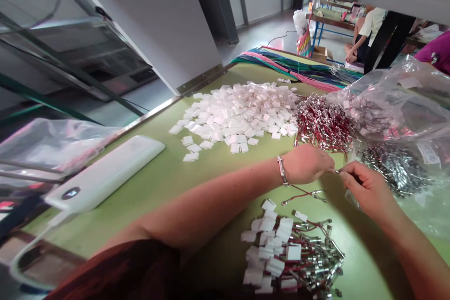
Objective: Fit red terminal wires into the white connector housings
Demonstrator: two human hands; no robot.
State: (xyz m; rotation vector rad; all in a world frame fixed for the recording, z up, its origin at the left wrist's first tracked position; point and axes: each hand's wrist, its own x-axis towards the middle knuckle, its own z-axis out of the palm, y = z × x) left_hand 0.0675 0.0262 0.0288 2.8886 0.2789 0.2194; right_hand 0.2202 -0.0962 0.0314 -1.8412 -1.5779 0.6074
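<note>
My left hand, with a bracelet at the wrist, reaches across the table with its fingers closed. My right hand pinches from the other side. Between their fingertips shows a small metal-ended piece, its rest hidden by the fingers. Below my left wrist lie short red wires with metal ends. Closer to me is a heap of wired assemblies with white plastic housings on them. Behind my left hand are a pile of red wires with metal terminals and a large pile of white housings.
Clear plastic bags sit at the right, beside a pile of metal parts. A long white device with a cable lies at the left edge. Bundled coloured wires run along the far edge. Another person sits beyond.
</note>
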